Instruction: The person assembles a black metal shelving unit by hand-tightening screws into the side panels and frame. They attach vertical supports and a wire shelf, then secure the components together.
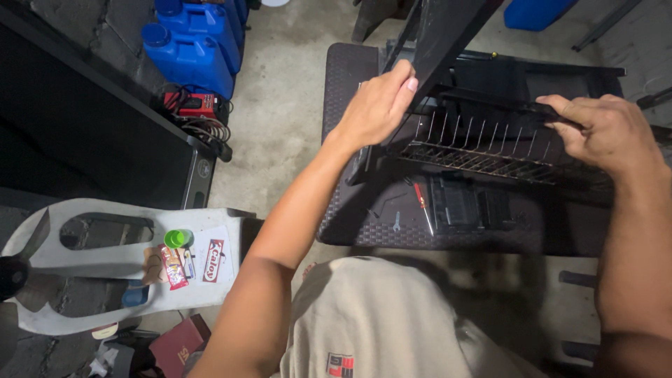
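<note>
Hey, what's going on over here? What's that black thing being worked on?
A person is bent over a dark woven-pattern table, both hands on a black panel with a row of metal fins. The left hand grips its raised left edge, and the right hand holds its upper right rim. A red-handled screwdriver lies on the table just below. Off to the left are blue jugs on the concrete floor and a white plastic chair with small items on it.

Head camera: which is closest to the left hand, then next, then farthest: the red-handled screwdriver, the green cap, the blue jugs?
From the left hand:
1. Red-handled screwdriver, just below it on the dark table.
2. Blue jugs, up on the left, on the floor.
3. Green cap, low on the left, on the white plastic piece.
</note>
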